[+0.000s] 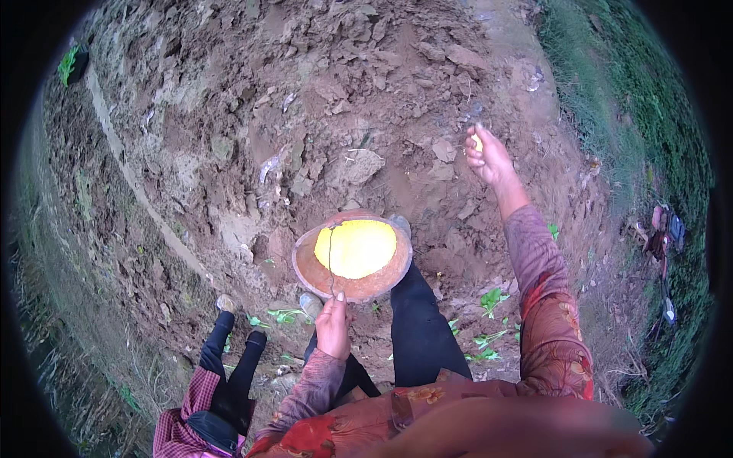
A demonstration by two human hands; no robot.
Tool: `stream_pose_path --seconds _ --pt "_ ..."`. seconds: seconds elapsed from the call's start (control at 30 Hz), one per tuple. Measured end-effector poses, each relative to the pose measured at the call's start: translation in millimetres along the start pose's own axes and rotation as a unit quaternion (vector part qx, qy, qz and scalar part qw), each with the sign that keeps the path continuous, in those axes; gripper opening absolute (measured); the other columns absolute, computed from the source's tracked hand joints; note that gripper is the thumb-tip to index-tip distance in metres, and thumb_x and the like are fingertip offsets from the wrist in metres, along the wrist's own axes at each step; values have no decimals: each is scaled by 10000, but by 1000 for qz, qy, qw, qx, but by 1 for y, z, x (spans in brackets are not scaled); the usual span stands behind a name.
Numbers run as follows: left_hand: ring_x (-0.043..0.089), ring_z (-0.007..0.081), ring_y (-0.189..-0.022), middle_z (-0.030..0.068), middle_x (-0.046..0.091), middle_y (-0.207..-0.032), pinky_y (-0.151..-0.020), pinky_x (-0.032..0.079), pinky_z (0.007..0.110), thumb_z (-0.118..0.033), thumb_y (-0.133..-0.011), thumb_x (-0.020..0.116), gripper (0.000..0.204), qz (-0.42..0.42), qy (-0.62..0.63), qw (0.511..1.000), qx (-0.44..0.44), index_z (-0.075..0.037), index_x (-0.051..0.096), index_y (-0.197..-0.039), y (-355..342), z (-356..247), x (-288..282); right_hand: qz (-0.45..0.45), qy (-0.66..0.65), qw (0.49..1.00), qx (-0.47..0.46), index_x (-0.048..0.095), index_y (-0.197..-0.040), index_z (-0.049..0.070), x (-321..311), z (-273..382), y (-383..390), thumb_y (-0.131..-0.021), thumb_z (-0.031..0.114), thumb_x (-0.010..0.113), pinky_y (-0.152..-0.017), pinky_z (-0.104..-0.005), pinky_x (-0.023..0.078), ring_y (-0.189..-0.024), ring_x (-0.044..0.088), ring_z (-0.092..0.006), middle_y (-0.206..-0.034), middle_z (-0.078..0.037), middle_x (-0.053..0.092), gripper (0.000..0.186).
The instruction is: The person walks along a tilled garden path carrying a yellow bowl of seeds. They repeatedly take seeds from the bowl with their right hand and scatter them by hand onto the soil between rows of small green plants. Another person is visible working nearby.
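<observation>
Seeds point(356, 247) (yellow grain) are filling the bowl point(382, 284); left hand point(333, 327) is pinching its rim, right hand point(489, 156) is clenching some beyond it, so tilting risks spilling.

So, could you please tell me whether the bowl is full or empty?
Partly full: the round bowl, held by the left hand, has a yellow heap over much of its inside, with bare brown wall around it.

1. One view only: head cam, worn, fisheye, dark rim at the edges.
2. Faces steeply down at tilled soil point(252, 130); grass at the right edge.
3. Close: bowl point(353, 256) just beyond left-hand fingers point(336, 304), mid-frame.
4. Right-hand fingers point(475, 149) reach farther out, upper right.
</observation>
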State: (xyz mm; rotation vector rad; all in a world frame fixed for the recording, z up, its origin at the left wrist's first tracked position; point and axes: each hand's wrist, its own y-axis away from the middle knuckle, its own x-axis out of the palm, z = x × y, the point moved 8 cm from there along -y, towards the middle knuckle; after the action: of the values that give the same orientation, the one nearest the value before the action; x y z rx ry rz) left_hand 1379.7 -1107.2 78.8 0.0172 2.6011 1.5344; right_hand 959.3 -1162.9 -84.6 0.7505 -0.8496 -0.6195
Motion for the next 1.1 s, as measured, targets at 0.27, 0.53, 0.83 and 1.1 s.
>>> stream_pose_path --seconds 0.27,0.53,0.83,1.1 --pt "325 59 -538 -50 369 -596 -539 306 234 -275 -940 485 302 23 72 997 -9 -94 471 -699 1 11 -7 -24 20 999 -17 497 -1075 66 53 31 -40 -962 223 431 -359 -181 232 -464 318 -54 -668 0 429 204" --pt "342 42 -560 -64 412 -624 -536 311 217 -321 -928 510 300 15 82 996 -10 -78 522 -752 4 25 -13 80 124 987 58 482 -1110 61 146 -54 -50 -973 235 401 -367 -173 227 -462 300 -46 -661 1 395 236" --pt "337 27 -569 -86 408 -632 -517 292 193 -305 -931 516 275 40 106 993 -25 -74 557 -788 27 -3 -11 17 29 989 147 489 -994 62 109 -93 3 -960 235 428 -380 -183 246 -477 334 -60 -699 -11 444 187" --pt "346 27 -592 -71 394 -632 -530 321 199 -301 -939 502 285 78 76 994 -3 -44 564 -833 27 -36 -18 70 169 963 197 481 -920 60 196 -121 25 -954 229 438 -364 -180 238 -465 336 -55 -672 -12 444 177"
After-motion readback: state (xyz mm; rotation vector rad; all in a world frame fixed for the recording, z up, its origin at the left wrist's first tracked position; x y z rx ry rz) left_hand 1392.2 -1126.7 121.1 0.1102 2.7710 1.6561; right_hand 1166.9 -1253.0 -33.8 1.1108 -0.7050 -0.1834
